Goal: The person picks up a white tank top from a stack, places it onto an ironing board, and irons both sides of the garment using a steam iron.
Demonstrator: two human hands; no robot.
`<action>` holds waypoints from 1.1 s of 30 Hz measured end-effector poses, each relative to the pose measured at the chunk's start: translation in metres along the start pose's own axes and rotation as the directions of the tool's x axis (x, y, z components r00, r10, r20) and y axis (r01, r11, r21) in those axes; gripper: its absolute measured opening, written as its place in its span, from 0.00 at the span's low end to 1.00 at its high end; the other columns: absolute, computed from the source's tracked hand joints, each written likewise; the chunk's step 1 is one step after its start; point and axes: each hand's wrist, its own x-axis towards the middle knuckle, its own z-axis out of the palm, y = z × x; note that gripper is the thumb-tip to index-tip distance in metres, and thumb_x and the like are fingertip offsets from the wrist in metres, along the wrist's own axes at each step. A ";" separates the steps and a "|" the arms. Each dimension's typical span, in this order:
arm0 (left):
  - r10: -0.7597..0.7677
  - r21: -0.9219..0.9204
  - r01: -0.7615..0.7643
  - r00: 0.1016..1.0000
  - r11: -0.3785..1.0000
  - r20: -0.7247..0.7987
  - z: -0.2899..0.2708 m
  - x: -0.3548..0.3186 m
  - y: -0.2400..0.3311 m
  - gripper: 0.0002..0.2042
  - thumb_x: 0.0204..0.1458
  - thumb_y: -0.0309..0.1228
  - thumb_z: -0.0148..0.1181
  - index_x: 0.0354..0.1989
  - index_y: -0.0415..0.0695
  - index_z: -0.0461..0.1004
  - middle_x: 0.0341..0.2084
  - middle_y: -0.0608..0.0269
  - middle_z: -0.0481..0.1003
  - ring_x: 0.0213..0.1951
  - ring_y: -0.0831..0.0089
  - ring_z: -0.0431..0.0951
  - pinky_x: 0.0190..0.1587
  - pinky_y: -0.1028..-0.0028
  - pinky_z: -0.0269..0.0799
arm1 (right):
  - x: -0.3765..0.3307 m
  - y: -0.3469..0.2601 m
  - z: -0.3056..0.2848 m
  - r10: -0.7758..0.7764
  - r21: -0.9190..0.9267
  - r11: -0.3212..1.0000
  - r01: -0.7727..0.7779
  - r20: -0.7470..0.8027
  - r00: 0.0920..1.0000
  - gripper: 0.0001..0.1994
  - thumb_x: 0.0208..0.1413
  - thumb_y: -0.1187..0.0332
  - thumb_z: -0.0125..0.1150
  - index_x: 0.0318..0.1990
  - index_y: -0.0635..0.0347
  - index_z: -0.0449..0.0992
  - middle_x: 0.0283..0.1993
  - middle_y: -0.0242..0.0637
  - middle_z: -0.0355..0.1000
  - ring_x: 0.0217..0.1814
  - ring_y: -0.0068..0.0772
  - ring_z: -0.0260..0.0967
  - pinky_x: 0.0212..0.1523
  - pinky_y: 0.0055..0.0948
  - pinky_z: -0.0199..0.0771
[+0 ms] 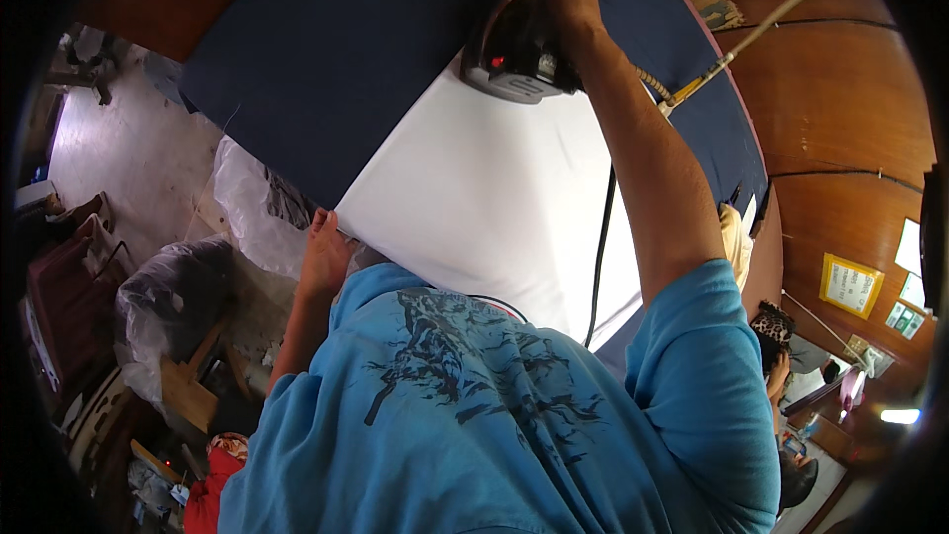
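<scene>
My right hand [570,12] is wrapped round the handle of a dark steam iron [514,49], which has a small red light lit on its back. The iron rests at the far end of a white cloth [474,168], partly over the navy cover of the ironing table [326,49]. With fingers pinched together, my left hand [328,245] grips the cloth's near left corner at the table edge. A black cord [603,247] lies across the right part of the cloth. The far edge of the cloth is hidden under the iron.
A pale hose [781,15] runs from the iron's side toward the wood-panelled wall [830,89]. Clear plastic sheeting [252,208] hangs by the table's left edge, and a plastic-wrapped bundle [178,287] stands below it. Another person [776,336] is at the right.
</scene>
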 end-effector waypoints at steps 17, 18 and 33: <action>-0.015 0.040 0.015 1.000 0.999 -0.014 -0.004 -0.001 -0.006 0.15 0.57 0.35 0.49 0.52 0.49 0.62 0.49 0.65 0.67 0.52 0.71 0.66 0.56 0.64 0.59 | 0.007 0.020 -0.040 -0.032 -0.035 0.999 0.034 0.052 0.998 0.16 0.51 0.58 0.57 0.33 0.66 0.71 0.22 0.30 0.66 0.20 0.22 0.64 0.19 0.22 0.63; -0.020 0.050 0.022 0.999 0.999 -0.030 -0.005 -0.002 -0.007 0.15 0.57 0.35 0.49 0.52 0.49 0.62 0.49 0.65 0.67 0.52 0.71 0.66 0.56 0.64 0.59 | 0.011 0.020 -0.042 -0.041 0.005 0.999 0.041 0.107 0.993 0.15 0.52 0.58 0.57 0.33 0.65 0.72 0.21 0.30 0.66 0.20 0.21 0.64 0.19 0.22 0.63; 0.081 0.188 -0.092 0.994 0.978 0.070 -0.007 0.006 -0.006 0.11 0.57 0.34 0.49 0.48 0.50 0.65 0.44 0.69 0.69 0.47 0.77 0.68 0.48 0.68 0.65 | -0.089 0.010 -0.029 -0.044 0.070 0.997 0.021 0.350 0.936 0.20 0.49 0.66 0.57 0.46 0.69 0.62 0.33 0.40 0.67 0.26 0.25 0.67 0.23 0.25 0.70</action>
